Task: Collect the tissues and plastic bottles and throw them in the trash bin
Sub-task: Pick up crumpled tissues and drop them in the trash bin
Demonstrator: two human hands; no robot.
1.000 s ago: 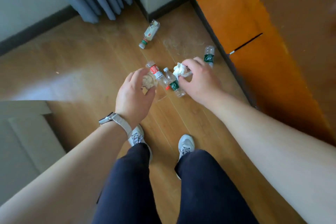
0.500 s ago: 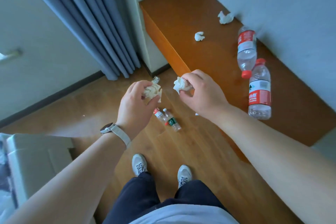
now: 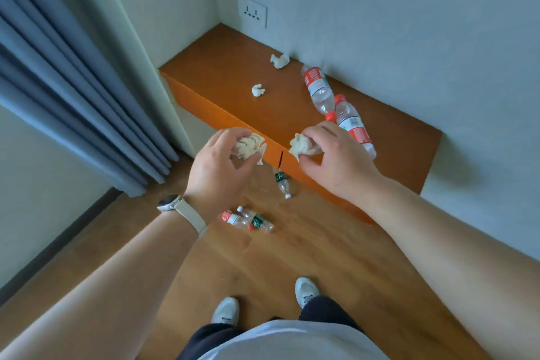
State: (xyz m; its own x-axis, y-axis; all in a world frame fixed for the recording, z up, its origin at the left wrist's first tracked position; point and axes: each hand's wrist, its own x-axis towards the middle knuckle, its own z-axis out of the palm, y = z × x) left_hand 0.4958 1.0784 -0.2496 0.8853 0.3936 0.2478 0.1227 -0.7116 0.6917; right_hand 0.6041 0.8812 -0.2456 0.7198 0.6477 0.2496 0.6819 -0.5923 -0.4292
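My left hand (image 3: 222,166) grips a crumpled tissue (image 3: 248,147). My right hand (image 3: 336,159) grips a second crumpled tissue (image 3: 302,147). Both hands hover above the floor beside the orange bench (image 3: 233,73). On the bench lie two more tissues, one (image 3: 280,60) near the wall and one (image 3: 257,90) further forward, and two red-labelled plastic bottles (image 3: 318,88) (image 3: 353,126). On the floor lie a green-labelled bottle (image 3: 282,183) by the bench, and a red-labelled bottle (image 3: 230,217) touching another green-labelled bottle (image 3: 257,221). No trash bin is in view.
Blue curtains (image 3: 67,90) hang at the left. A wall socket (image 3: 252,12) sits above the bench's far end. My feet in white shoes (image 3: 226,311) (image 3: 305,291) stand on the wooden floor (image 3: 292,257).
I have stood up and the view has lifted: the floor bottles now lie further below, the bench top with its tissues and bottles has come into view. Both hands keep their tissues.
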